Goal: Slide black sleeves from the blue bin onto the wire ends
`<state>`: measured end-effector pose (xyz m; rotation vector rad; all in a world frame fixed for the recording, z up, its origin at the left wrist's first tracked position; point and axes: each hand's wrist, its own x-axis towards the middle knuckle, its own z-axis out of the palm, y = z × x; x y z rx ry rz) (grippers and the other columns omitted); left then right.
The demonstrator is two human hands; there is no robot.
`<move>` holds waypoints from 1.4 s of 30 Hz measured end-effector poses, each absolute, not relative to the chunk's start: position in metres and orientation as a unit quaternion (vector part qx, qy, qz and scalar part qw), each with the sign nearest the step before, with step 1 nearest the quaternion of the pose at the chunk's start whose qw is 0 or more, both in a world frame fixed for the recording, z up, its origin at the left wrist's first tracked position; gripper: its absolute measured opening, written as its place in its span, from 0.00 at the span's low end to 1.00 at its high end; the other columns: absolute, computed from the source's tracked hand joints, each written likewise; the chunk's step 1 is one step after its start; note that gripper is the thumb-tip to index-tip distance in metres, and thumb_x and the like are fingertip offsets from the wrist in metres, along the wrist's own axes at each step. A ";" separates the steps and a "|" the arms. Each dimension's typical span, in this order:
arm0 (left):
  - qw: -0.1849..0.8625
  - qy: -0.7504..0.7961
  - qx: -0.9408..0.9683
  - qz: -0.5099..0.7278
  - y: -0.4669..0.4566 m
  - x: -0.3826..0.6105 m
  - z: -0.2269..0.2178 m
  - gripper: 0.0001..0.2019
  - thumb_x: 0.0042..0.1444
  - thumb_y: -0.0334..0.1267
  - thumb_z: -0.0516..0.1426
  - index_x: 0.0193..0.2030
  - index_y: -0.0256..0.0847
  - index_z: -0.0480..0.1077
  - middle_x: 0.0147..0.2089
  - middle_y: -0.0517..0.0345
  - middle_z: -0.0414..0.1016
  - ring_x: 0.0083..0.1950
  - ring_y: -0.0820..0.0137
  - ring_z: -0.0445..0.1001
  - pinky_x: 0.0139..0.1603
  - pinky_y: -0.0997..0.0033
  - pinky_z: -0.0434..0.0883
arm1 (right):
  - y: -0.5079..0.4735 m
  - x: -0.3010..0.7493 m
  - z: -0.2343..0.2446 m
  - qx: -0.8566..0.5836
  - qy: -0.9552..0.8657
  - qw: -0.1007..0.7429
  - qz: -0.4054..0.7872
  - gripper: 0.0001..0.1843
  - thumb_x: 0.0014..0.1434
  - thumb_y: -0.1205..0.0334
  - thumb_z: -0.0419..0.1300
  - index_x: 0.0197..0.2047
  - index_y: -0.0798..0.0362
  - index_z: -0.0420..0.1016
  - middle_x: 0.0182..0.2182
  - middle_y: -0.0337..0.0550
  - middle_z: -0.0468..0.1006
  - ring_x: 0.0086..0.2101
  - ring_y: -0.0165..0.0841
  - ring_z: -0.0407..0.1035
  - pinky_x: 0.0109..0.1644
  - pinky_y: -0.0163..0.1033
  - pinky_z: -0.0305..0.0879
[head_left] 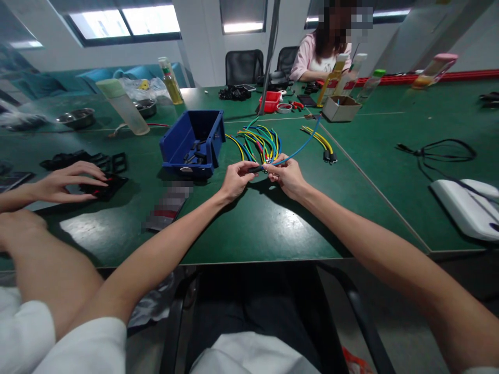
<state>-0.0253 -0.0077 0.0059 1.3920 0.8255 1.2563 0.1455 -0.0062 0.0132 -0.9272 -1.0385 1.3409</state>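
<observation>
Both my hands meet over the green table (249,228) in front of a bundle of coloured wires (259,141). My left hand (236,179) pinches a small black connector at the end of a blue wire (302,148). My right hand (286,175) is closed on the same blue wire just right of the connector. The blue wire runs up and to the right toward a cardboard box (341,108). A blue plastic bin (194,143) with small black parts stands just left of my hands.
A co-worker's hand (64,182) rests on black parts at the left. Another person sits at the far side. Bottles (123,106), a red tray (270,101), yellow wires (320,140), a black cable (440,151) and a white device (465,205) lie around.
</observation>
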 end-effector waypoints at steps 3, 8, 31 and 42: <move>0.558 0.329 0.567 0.508 -0.005 -0.028 0.005 0.19 0.39 0.26 0.58 0.42 0.36 0.77 0.39 0.56 0.80 0.39 0.67 0.77 0.44 0.66 0.72 | -0.004 0.147 0.014 -0.390 -0.439 0.564 0.580 0.27 0.35 0.58 0.77 0.29 0.51 0.62 0.23 0.32 0.72 0.20 0.22 0.65 0.20 0.27 0.59; 0.595 0.322 0.541 0.500 -0.001 -0.031 0.003 0.21 0.40 0.27 0.58 0.44 0.37 0.78 0.39 0.55 0.80 0.40 0.67 0.78 0.40 0.70 0.70 | -0.004 0.148 0.015 -0.382 -0.445 0.564 0.581 0.27 0.35 0.58 0.77 0.27 0.51 0.61 0.21 0.30 0.69 0.19 0.21 0.63 0.20 0.27 0.57; 0.583 0.311 0.583 0.472 -0.001 -0.030 0.000 0.24 0.42 0.25 0.57 0.49 0.39 0.75 0.46 0.53 0.79 0.42 0.67 0.77 0.44 0.66 0.71 | -0.003 0.149 0.016 -0.397 -0.434 0.552 0.592 0.24 0.35 0.60 0.77 0.26 0.53 0.64 0.24 0.33 0.74 0.21 0.21 0.65 0.20 0.27 0.61; 0.590 0.307 0.570 0.483 -0.004 -0.030 0.004 0.18 0.47 0.31 0.62 0.47 0.38 0.71 0.46 0.52 0.78 0.41 0.69 0.78 0.41 0.71 0.69 | -0.002 0.152 0.018 -0.380 -0.403 0.540 0.634 0.23 0.38 0.59 0.77 0.26 0.53 0.64 0.26 0.34 0.76 0.22 0.22 0.69 0.22 0.26 0.68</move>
